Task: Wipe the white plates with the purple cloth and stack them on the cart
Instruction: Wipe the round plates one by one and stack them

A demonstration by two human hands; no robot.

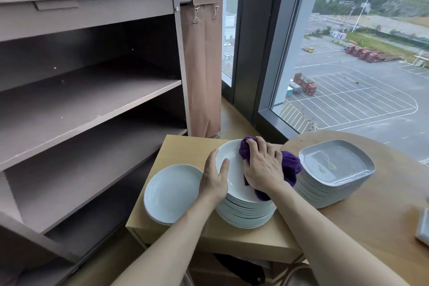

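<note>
Bare left hand [214,176] and bare right hand [263,169], both forearms uncovered down to the frame's lower edge.

Soft, even daylight enters through the window [362,58] at the right, under an overcast sky. The cart [88,104] shelves sink into dim brown shade toward the back. Pale reflections streak the top gray square plate [336,162], and the stack of white plates [246,213] casts only a faint shadow. Wide-angle distortion tilts the window frame and bows the cart's edges. The centre is sharp and the right edge is blurred.
</note>
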